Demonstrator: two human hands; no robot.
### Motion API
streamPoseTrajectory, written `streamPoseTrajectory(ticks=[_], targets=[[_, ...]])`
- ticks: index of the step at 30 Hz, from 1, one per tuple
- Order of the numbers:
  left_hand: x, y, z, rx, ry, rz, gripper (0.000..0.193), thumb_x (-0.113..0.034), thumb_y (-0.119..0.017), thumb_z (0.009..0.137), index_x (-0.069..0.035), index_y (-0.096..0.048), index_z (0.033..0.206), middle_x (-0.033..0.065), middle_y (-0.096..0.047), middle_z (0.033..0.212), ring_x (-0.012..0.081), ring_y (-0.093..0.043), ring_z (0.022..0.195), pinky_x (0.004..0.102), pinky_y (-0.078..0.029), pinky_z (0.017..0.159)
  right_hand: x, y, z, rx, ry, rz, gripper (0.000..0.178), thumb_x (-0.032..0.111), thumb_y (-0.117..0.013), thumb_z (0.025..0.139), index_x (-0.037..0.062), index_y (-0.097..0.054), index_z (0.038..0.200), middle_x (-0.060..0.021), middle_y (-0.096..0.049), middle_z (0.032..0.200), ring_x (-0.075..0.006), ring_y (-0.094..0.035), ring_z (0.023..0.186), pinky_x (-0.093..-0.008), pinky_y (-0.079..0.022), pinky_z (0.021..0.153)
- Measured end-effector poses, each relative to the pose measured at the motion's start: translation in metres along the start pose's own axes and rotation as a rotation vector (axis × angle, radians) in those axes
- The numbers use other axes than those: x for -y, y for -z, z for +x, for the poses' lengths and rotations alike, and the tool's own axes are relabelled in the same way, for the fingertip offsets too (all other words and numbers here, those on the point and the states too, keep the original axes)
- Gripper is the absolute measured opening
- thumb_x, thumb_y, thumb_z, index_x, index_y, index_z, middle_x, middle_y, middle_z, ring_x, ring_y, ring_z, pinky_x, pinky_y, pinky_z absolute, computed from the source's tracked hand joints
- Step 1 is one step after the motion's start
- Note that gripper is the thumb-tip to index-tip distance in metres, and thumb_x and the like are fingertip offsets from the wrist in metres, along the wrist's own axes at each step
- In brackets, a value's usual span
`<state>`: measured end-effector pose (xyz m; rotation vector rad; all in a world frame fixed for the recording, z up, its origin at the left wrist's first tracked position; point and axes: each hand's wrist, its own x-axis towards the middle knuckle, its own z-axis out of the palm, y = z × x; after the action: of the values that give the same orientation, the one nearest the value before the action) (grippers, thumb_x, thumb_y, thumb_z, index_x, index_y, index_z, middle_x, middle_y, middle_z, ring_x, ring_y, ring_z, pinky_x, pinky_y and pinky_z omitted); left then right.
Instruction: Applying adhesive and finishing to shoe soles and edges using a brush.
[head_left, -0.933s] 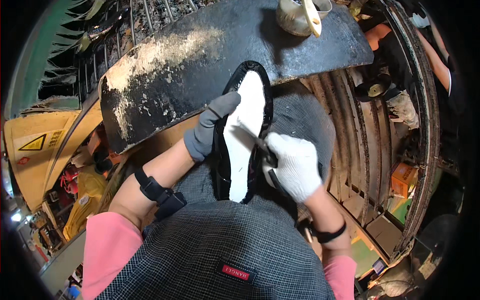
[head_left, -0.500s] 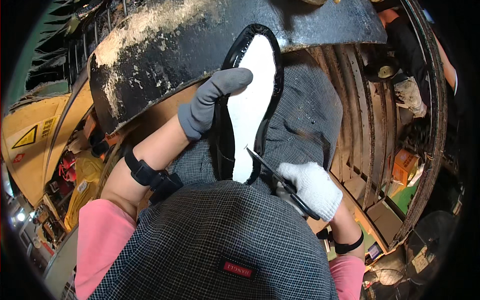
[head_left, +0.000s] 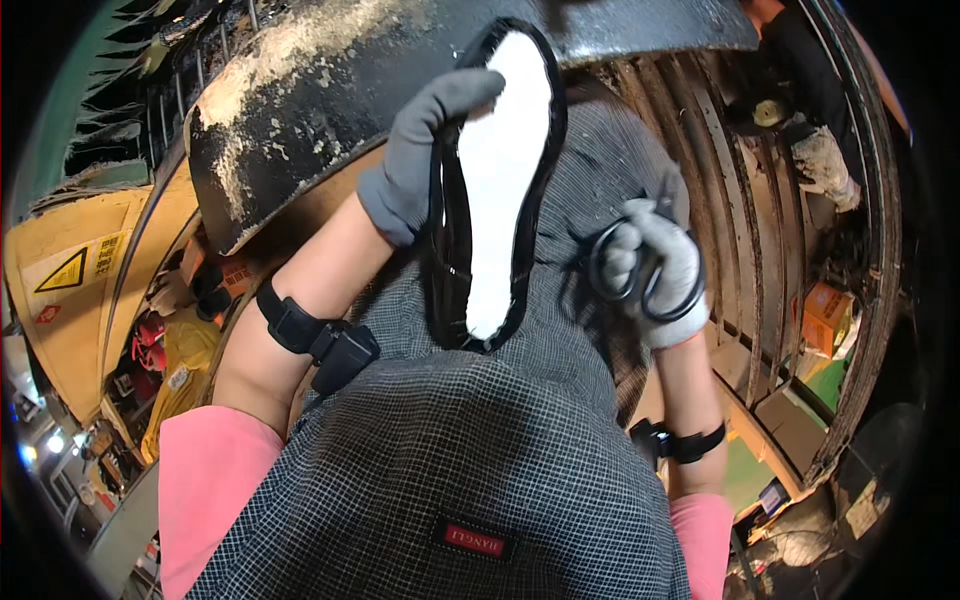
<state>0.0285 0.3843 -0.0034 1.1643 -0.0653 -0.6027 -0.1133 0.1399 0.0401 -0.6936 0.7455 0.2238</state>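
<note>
A shoe upper with a white insole [head_left: 503, 130] stands nearly upright over my lap, its sole side toward me and black material folded around the rim. My left hand [head_left: 410, 160], in a grey glove, is closed on its left edge, the thumb lying on the white surface. To the right, apart from the shoe, my right hand [head_left: 672, 265] in a white and grey glove holds black-handled scissors [head_left: 597, 272]. Its fingers pass through the handle loops. The blades are blurred and hard to make out. A dark checked apron [head_left: 400, 450] covers my lap.
Beyond the shoe is a curved black panel [head_left: 330, 110] with flaking paint. A slatted rack [head_left: 755, 230] stands at right, with an orange box [head_left: 825, 318] past it. At left are a yellow board [head_left: 85, 300] and a yellow bag [head_left: 185, 365].
My right hand has drawn the scissors away from the insole's lower part, up and to the right. My left hand has raised the shoe slightly.
</note>
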Motion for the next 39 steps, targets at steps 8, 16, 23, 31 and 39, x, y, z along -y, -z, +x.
streamPoseTrajectory(ticks=[8,16,23,31,39], targets=[[-0.031,-0.036,0.009,0.038,-0.072,0.066,0.065,-0.045,-0.053,0.095,0.009,-0.059,0.132,0.0269,-0.070,0.119,0.0346,-0.071,0.109,0.0402,-0.059,0.097,0.022,0.019,-0.043,-0.106,0.356,-1.019,0.019,0.010,-0.064,0.092,0.0017,-0.061,0.109,-0.0074,-0.065,0.078,-0.0169,-0.063,0.064,-0.0316,-0.053,0.063],[-0.044,-0.082,-0.031,0.080,0.342,-0.237,0.034,-0.027,-0.068,0.094,0.001,-0.069,0.113,0.0016,-0.069,0.083,0.0124,-0.068,0.073,0.0262,-0.058,0.071,0.032,-0.008,-0.044,-0.156,0.826,-1.453,0.033,0.012,-0.072,0.083,0.0090,-0.065,0.116,-0.0172,-0.065,0.087,-0.0370,-0.068,0.079,-0.0408,-0.054,0.073],[-0.056,-0.093,-0.035,0.202,0.326,-0.119,0.052,-0.029,-0.076,0.085,0.000,-0.062,0.126,0.0076,-0.070,0.101,0.0150,-0.070,0.085,0.0296,-0.058,0.077,0.059,-0.034,-0.025,-0.303,1.133,-1.739,0.037,0.007,-0.067,0.084,0.0110,-0.065,0.120,-0.0134,-0.067,0.090,-0.0330,-0.068,0.082,-0.0407,-0.054,0.075],[-0.083,-0.075,-0.043,0.068,0.114,0.070,0.067,-0.034,-0.077,0.080,0.002,-0.058,0.134,0.0075,-0.067,0.109,0.0163,-0.067,0.094,0.0297,-0.055,0.081,0.069,-0.052,-0.019,-0.244,1.199,-1.890,0.038,0.010,-0.068,0.082,0.0147,-0.064,0.119,-0.0125,-0.063,0.091,-0.0342,-0.065,0.089,-0.0443,-0.053,0.077],[-0.065,-0.057,-0.073,-0.012,-0.495,0.785,0.085,-0.024,-0.082,0.078,0.000,-0.039,0.149,0.0159,-0.058,0.138,0.0282,-0.055,0.130,0.0426,-0.039,0.115,0.074,-0.130,0.055,-0.014,1.301,-1.947,0.034,0.024,-0.077,0.081,0.0108,-0.059,0.106,-0.0131,-0.064,0.090,-0.0348,-0.067,0.085,-0.0458,-0.054,0.074]])
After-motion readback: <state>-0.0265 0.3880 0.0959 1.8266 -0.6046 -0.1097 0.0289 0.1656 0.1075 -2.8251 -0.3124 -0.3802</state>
